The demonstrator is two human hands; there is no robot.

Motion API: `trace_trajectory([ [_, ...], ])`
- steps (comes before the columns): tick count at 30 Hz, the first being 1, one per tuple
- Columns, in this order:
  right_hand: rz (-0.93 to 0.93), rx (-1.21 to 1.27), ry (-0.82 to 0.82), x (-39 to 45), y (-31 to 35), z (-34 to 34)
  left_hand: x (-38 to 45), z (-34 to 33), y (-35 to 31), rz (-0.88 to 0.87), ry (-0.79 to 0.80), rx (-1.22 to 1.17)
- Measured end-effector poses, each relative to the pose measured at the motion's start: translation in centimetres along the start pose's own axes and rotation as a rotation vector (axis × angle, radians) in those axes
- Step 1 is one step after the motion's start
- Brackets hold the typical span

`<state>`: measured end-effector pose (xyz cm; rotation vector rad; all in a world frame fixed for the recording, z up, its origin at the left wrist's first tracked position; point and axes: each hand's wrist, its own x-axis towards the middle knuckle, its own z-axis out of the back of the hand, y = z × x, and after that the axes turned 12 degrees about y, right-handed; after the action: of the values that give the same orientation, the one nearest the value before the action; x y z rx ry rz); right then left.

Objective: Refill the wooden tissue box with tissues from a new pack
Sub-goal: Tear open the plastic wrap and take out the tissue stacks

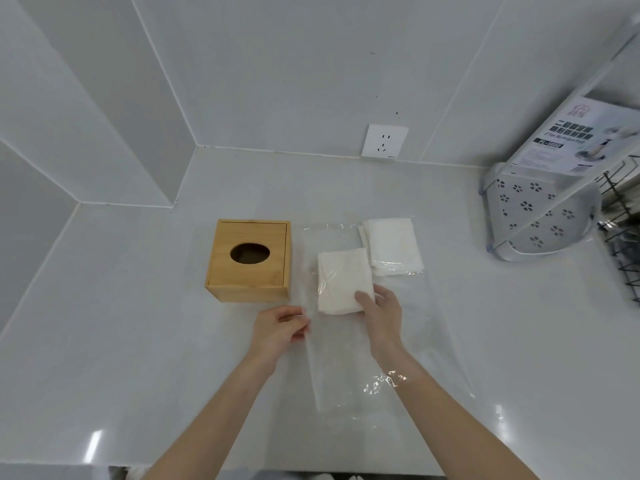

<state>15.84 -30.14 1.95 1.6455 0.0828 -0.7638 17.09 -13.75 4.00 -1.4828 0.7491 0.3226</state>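
A square wooden tissue box (pixel 250 259) with an oval hole in its lid stands on the white counter (pixel 138 323), left of centre. To its right lies a long clear plastic pack (pixel 339 375), open toward me. My right hand (pixel 379 313) reaches inside the pack and grips the near corner of a white tissue stack (pixel 341 280). A second tissue stack (pixel 393 245) lies further back in the pack. My left hand (pixel 282 329) pinches the pack's left edge, just in front of the box.
A wall socket (pixel 384 141) sits behind the pack at the counter's back edge. At the right stand a white perforated rack (pixel 533 216) wrapped in plastic with a printed sheet (pixel 575 136), and a black wire rack (pixel 623 237).
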Motion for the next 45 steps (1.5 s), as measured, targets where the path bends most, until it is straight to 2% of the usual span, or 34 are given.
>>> trace_trajectory([
  [3, -0.033, 0.131, 0.062, -1.9, -0.4, 1.6, -0.1, 0.1, 0.1, -0.026, -0.034, -0.021],
  [6, -0.078, 0.149, 0.12, -3.6, -1.0, 3.4, 0.0, 0.2, 0.4, -0.041, -0.058, -0.024],
  [17, -0.229, -0.009, 0.453, -8.9, -2.4, 10.3, 1.0, 0.4, 1.5, -0.109, -0.141, 0.117],
  [25, -0.375, -0.25, 0.676, -11.6, 2.6, 14.9, 1.4, 0.2, 1.9, -0.163, -0.151, 0.278],
  [27, -0.35, -0.314, 0.737, -11.9, 5.0, 15.4, 1.3, 0.4, 1.6, -0.158, -0.15, 0.393],
  [30, -0.279, -0.376, 0.806, -11.9, 8.5, 15.1, 0.7, 0.3, 0.5, -0.163, -0.148, 0.694],
  [33, -0.185, -0.395, 0.865, -11.3, 11.5, 13.1, -1.3, -0.5, -1.4, -0.316, -0.103, 0.917],
  [34, -0.157, -0.393, 0.879, -11.0, 12.2, 12.2, -2.3, -0.8, -2.4, -0.336, -0.002, 0.837],
  [35, -0.133, -0.394, 0.891, -10.6, 12.8, 11.2, -3.4, -1.2, -3.7, -0.297, 0.159, 0.636],
  [37, -0.1, -0.413, 0.917, -9.9, 13.6, 9.1, -5.4, -1.7, -5.9, -0.125, 0.526, 0.154],
  [38, -0.091, -0.427, 0.936, -9.5, 13.9, 7.9, -6.0, -1.4, -6.7, -0.073, 0.613, 0.013],
  [41, -0.09, -0.451, 0.976, -8.3, 14.1, 5.1, -7.3, -0.6, -8.2, -0.043, 0.685, -0.096],
  [45, -0.114, -0.451, 0.987, -6.5, 13.6, 3.0, -7.3, 1.4, -8.0, -0.089, 0.569, -0.084],
])
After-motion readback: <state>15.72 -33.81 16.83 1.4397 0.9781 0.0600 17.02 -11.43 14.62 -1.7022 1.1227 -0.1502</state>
